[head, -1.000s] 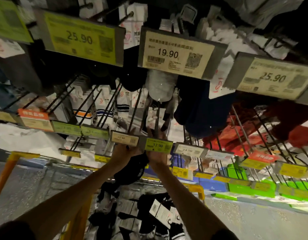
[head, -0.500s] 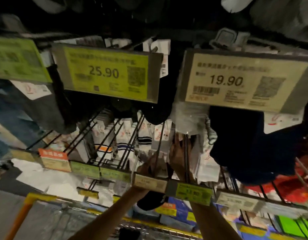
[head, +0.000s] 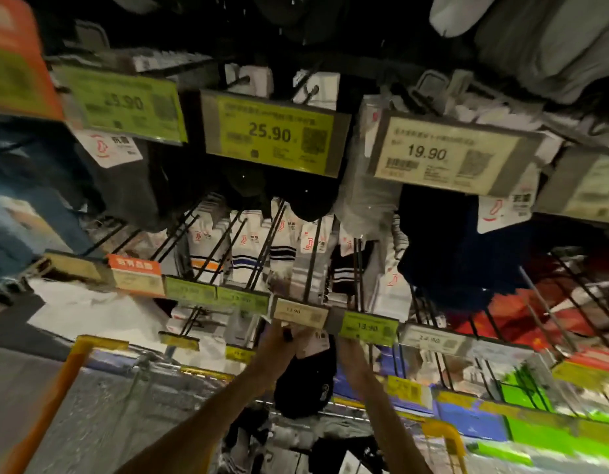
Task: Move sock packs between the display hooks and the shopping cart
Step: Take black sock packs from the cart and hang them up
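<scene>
Left hand (head: 279,341) pinches the card top of the black sock pack (head: 304,384). The pack hangs long axis down, under the front end of its display hook (head: 313,261) and directly above the shopping cart (head: 101,341). My right hand (head: 352,354) is just beside the pack; I cannot tell its grip.

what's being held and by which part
The left hand grips the black sock pack by its white card top. The right hand is beside that card, fingers hidden behind a price label; its hold cannot be told.
</scene>
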